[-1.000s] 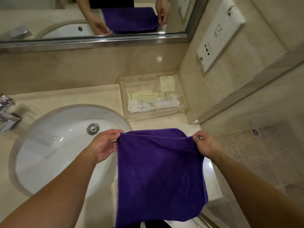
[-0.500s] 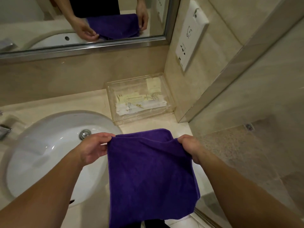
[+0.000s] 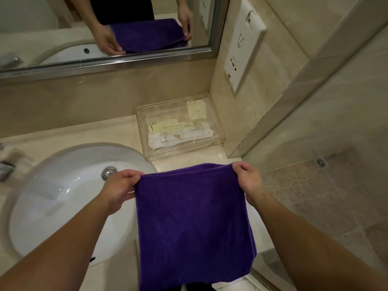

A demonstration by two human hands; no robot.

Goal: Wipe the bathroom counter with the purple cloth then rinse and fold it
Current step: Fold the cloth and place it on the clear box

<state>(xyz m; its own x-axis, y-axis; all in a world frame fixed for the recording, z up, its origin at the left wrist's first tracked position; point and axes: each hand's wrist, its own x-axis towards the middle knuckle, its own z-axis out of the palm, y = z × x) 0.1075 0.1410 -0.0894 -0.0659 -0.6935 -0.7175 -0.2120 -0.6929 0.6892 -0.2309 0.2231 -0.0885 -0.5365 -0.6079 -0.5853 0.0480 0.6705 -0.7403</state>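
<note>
Now both my hands, left hand [image 3: 118, 186] and right hand [image 3: 248, 181], pinch the purple terry cloth [image 3: 193, 223] by its far corners, its length hanging toward me over the beige marble desk [image 3: 84, 134].

We've got the cloth [image 3: 193, 223] up by its top corners, our left hand [image 3: 119, 187] on the left one and our right hand [image 3: 247, 179] on the right, and it hangs between our arms in front of the counter [image 3: 84, 131]. The sink [image 3: 52, 196] sits in the counter to the cloth's left, with its drain [image 3: 108, 172] just behind our left hand and the faucet [image 3: 6, 170] at far left. Behind the cloth, in the counter's back right corner, stands the tray [image 3: 182, 153] with packets [image 3: 180, 135] lying in it. The mirror [image 3: 105, 28] hangs above the counter, and the socket panel [image 3: 243, 45] is on the right side wall above the tray.
</note>
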